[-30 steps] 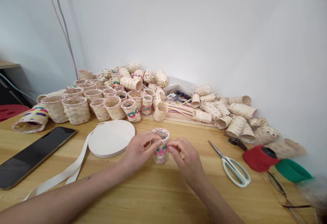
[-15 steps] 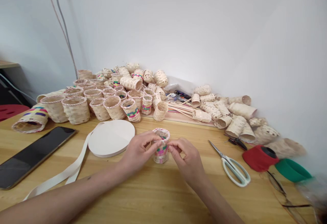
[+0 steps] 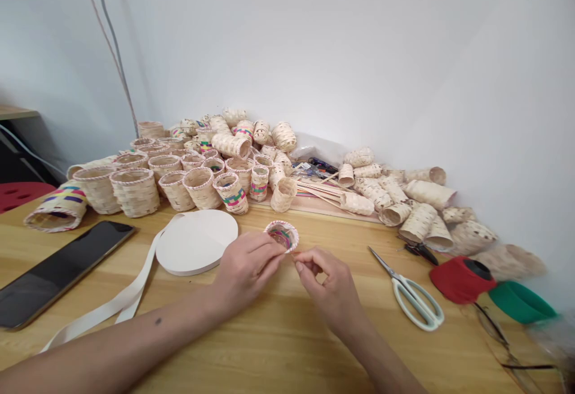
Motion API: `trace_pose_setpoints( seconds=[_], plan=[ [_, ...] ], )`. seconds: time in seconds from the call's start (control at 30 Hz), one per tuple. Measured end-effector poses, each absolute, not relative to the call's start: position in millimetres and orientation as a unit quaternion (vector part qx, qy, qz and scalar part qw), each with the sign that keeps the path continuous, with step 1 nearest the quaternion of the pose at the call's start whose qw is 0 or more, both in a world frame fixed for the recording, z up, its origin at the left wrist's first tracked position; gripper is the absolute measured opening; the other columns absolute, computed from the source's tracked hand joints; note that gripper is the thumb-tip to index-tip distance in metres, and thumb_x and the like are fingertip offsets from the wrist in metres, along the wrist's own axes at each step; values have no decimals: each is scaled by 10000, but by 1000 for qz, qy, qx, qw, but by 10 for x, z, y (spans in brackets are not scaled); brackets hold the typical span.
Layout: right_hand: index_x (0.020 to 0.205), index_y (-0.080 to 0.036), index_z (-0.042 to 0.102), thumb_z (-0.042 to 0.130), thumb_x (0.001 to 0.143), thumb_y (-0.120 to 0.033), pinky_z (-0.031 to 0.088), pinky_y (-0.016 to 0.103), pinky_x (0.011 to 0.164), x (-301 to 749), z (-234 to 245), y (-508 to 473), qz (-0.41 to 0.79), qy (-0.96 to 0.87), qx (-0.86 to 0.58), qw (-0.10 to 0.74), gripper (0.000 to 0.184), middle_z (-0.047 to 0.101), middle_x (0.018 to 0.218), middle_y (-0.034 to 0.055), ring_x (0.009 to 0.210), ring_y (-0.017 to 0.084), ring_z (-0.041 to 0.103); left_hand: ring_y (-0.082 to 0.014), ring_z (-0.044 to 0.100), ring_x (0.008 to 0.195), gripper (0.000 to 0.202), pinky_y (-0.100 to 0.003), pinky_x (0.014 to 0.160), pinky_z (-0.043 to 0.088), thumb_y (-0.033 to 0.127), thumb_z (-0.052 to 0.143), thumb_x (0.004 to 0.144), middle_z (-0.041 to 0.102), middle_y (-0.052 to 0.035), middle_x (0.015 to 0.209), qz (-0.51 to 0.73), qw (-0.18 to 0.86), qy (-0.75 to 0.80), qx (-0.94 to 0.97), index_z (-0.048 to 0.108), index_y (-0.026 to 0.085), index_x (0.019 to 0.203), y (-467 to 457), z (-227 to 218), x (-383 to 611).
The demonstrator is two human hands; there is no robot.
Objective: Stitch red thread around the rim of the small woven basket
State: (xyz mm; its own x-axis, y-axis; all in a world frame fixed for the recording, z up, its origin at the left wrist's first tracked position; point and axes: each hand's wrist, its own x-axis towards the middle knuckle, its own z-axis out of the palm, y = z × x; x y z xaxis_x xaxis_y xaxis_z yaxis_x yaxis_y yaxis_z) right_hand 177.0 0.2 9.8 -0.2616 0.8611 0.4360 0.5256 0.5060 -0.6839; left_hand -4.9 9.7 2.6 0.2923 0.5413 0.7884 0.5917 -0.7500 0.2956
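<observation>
A small woven basket (image 3: 282,236) with a pink-and-white wrapped rim is tilted so its opening faces me, showing coloured strips inside. My left hand (image 3: 246,267) is closed on the near side of its rim, the fingers hiding most of the outer wall. Just right of the rim, my right hand (image 3: 329,281) pinches thumb against forefinger. Whatever lies in that pinch is too small to make out; it may be a thin strand at the rim.
A white tape roll (image 3: 197,242) and black phone (image 3: 65,271) lie at left. Scissors (image 3: 411,298), a red band (image 3: 458,280), a green band (image 3: 523,301) and glasses (image 3: 498,334) are at right. Many finished baskets (image 3: 135,193) and woven tubes (image 3: 417,223) line the wall.
The basket has tipped from nearly upright so its opening turns toward me. My left hand has rolled over its near wall. The right hand keeps its pinch beside the rim.
</observation>
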Motion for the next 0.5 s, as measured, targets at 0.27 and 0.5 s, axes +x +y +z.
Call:
trace_pose_setpoints(
  seconds=[0.27, 0.5],
  plan=[
    [734, -172, 610, 536, 829, -334, 374, 218, 495, 1705, 19, -32, 369, -681, -459, 435, 201, 534, 622, -14, 541, 113, 458, -140, 554, 677, 135, -265, 633, 409, 149, 525, 888, 653, -41, 739, -467, 56, -340, -814, 632, 144, 806, 37, 36, -5],
    [791, -183, 669, 571, 851, -350, 478, 270, 620, 1844, 92, 61, 309, -717, -461, 421, 202, 636, 707, 19, 665, 164, 588, -149, 534, 677, 118, -276, 604, 390, 127, 519, 887, 674, -54, 773, -446, 116, -295, -837, 633, 148, 905, 112, -8, -49]
  ],
)
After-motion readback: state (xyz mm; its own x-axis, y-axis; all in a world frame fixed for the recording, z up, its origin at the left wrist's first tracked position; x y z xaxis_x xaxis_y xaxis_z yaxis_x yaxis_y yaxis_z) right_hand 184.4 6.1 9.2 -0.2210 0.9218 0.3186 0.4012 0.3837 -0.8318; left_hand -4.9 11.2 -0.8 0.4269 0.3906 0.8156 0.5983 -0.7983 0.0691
